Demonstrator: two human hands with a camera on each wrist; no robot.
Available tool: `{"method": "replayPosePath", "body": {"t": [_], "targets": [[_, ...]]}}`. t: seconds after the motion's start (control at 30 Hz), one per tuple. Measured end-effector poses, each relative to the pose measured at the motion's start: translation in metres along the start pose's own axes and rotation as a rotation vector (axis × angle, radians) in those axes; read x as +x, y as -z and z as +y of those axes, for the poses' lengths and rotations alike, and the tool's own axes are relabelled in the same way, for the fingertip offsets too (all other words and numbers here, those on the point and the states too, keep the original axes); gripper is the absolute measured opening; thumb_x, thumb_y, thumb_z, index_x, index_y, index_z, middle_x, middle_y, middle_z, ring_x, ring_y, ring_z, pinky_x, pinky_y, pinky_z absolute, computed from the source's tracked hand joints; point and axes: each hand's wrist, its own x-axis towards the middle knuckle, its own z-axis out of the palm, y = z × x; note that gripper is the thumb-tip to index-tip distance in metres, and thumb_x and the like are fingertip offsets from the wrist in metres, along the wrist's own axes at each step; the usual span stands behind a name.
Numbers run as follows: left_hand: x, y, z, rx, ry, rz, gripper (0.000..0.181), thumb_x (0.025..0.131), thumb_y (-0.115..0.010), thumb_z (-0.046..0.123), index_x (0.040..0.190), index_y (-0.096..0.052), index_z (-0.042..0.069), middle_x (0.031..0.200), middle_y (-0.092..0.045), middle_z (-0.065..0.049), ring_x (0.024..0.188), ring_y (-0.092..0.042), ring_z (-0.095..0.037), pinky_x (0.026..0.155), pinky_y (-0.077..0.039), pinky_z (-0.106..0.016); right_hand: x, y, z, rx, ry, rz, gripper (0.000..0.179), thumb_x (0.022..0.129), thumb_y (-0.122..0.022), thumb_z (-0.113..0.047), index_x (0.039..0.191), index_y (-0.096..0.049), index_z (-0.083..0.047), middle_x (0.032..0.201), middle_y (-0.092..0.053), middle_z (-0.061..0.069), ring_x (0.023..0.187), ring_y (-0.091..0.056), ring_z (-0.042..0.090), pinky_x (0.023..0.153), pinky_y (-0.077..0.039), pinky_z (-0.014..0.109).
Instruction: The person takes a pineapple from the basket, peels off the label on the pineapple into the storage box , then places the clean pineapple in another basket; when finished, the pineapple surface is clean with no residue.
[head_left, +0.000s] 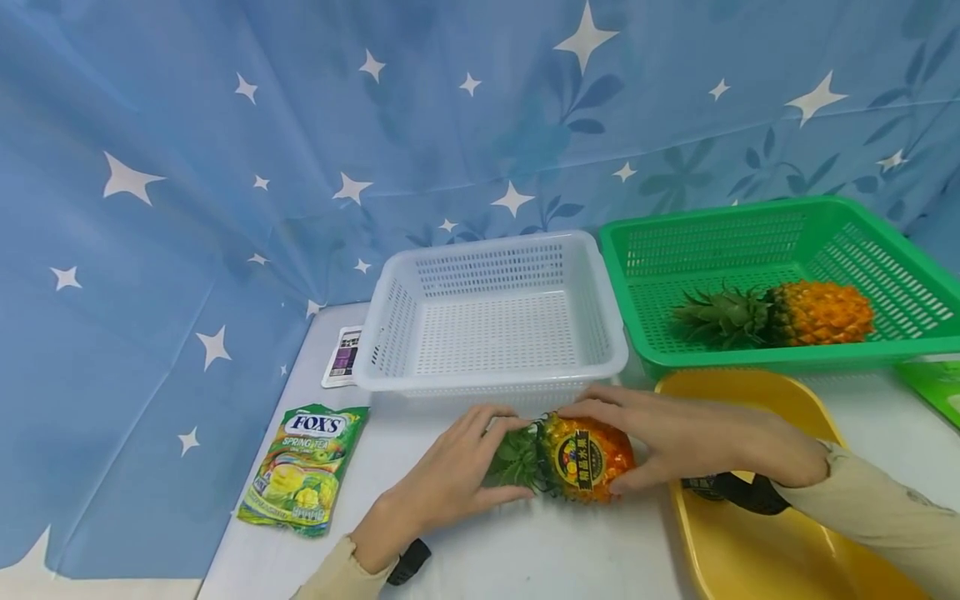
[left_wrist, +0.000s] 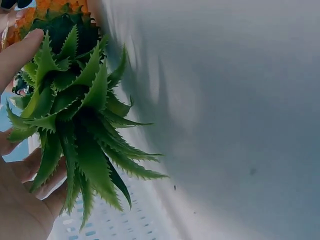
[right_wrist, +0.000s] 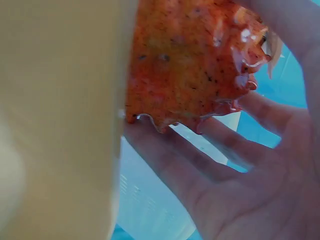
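Note:
A pineapple (head_left: 609,450) with a black and gold label lies in front of the white basket, its leafy crown (head_left: 516,463) toward the left. My left hand (head_left: 456,468) holds the crown end, thumb on the near side and fingers on the far side. At the orange end, my right hand (head_left: 660,423) grips the fruit between thumb and fingers. In the left wrist view the spiky green leaves (left_wrist: 82,125) stand between thumb and fingers. The right wrist view shows the glossy reddish base (right_wrist: 185,65) with fingers curved behind it.
A white basket (head_left: 491,385) stands behind the hands. To its right, a green basket (head_left: 720,360) holds another pineapple (head_left: 821,312). Under the right forearm sits a yellow tub (head_left: 738,546). A FOX'S candy bag (head_left: 303,471) and a small white packet (head_left: 343,358) lie at left.

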Motion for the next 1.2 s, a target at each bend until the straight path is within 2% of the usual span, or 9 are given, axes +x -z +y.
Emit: {"method": "replayPosePath", "body": {"t": [0.17, 0.27, 0.37, 0.43, 0.57, 0.73, 0.87, 1.03, 1.2], "targets": [[0.002, 0.000, -0.003, -0.116, 0.028, -0.011, 0.075, 0.087, -0.085, 0.046, 0.144, -0.052, 0.011, 0.140, -0.052, -0.001, 0.128, -0.052, -0.017, 0.109, -0.048, -0.035, -0.002, 0.000, 0.001, 0.003, -0.014, 0.057, 0.074, 0.092, -0.080, -0.049, 0.153, -0.049, -0.022, 0.156, -0.047, 0.013, 0.132, -0.055, 0.037, 0.096, -0.054, 0.060], [0.003, 0.000, -0.005, -0.145, 0.040, -0.020, 0.075, 0.087, -0.085, 0.046, 0.144, -0.052, 0.011, 0.140, -0.052, -0.001, 0.129, -0.051, -0.017, 0.111, -0.047, -0.037, -0.002, 0.000, 0.003, 0.025, -0.022, 0.069, 0.072, 0.091, -0.081, -0.048, 0.151, -0.051, -0.021, 0.153, -0.051, 0.010, 0.129, -0.057, 0.034, 0.095, -0.055, 0.058], [0.004, -0.002, -0.006, -0.131, 0.029, -0.007, 0.078, 0.087, -0.085, 0.048, 0.145, -0.052, 0.008, 0.142, -0.052, -0.004, 0.132, -0.050, -0.018, 0.112, -0.046, -0.039, -0.003, 0.000, 0.006, 0.045, -0.017, 0.082, 0.072, 0.091, -0.080, -0.049, 0.150, -0.052, -0.019, 0.151, -0.053, 0.008, 0.127, -0.058, 0.029, 0.094, -0.056, 0.054], [0.005, -0.002, -0.006, -0.111, 0.012, 0.012, 0.081, 0.085, -0.085, 0.049, 0.146, -0.052, 0.007, 0.143, -0.052, -0.005, 0.132, -0.051, -0.019, 0.113, -0.046, -0.039, -0.004, 0.000, 0.007, 0.058, -0.016, 0.093, 0.071, 0.091, -0.080, -0.050, 0.149, -0.053, -0.019, 0.149, -0.055, 0.006, 0.120, -0.061, 0.023, 0.090, -0.058, 0.047], [0.006, -0.004, -0.005, -0.045, -0.014, 0.050, 0.084, 0.082, -0.087, 0.053, 0.145, -0.054, 0.009, 0.141, -0.055, -0.002, 0.129, -0.053, -0.018, 0.111, -0.047, -0.039, -0.006, 0.000, 0.006, 0.042, -0.020, 0.117, 0.072, 0.091, -0.078, -0.052, 0.148, -0.053, -0.017, 0.148, -0.055, 0.009, 0.112, -0.063, 0.019, 0.084, -0.060, 0.039], [0.007, -0.005, -0.005, 0.003, -0.013, 0.074, 0.084, 0.079, -0.087, 0.056, 0.143, -0.056, 0.011, 0.137, -0.057, -0.001, 0.126, -0.054, -0.018, 0.107, -0.049, -0.038, -0.010, 0.007, -0.001, -0.053, -0.009, 0.128, 0.071, 0.090, -0.083, -0.045, 0.149, -0.053, -0.018, 0.153, -0.051, 0.012, 0.124, -0.062, 0.031, 0.089, -0.060, 0.049], [0.007, -0.006, -0.006, 0.006, -0.009, 0.071, 0.083, 0.079, -0.088, 0.056, 0.142, -0.057, 0.012, 0.136, -0.058, -0.001, 0.125, -0.055, -0.019, 0.107, -0.049, -0.039, -0.014, 0.024, -0.009, -0.139, 0.038, 0.142, 0.061, 0.091, -0.084, -0.035, 0.144, -0.056, -0.023, 0.146, -0.055, 0.001, 0.122, -0.062, 0.026, 0.088, -0.060, 0.045], [0.006, -0.005, -0.007, -0.009, 0.005, 0.064, 0.081, 0.079, -0.087, 0.055, 0.142, -0.057, 0.014, 0.137, -0.058, -0.001, 0.126, -0.055, -0.019, 0.107, -0.049, -0.040, -0.005, 0.042, -0.023, -0.234, 0.156, 0.170, 0.046, 0.095, -0.081, -0.027, 0.136, -0.061, -0.023, 0.139, -0.057, -0.002, 0.118, -0.061, 0.018, 0.090, -0.059, 0.040], [0.006, -0.006, -0.008, -0.019, 0.004, 0.068, 0.080, 0.080, -0.087, 0.055, 0.142, -0.057, 0.014, 0.136, -0.058, 0.000, 0.126, -0.055, -0.018, 0.106, -0.049, -0.039, 0.011, 0.048, -0.036, -0.237, 0.243, 0.101, 0.038, 0.097, -0.078, -0.023, 0.133, -0.064, -0.020, 0.136, -0.058, -0.003, 0.113, -0.061, 0.015, 0.087, -0.058, 0.034]]}}
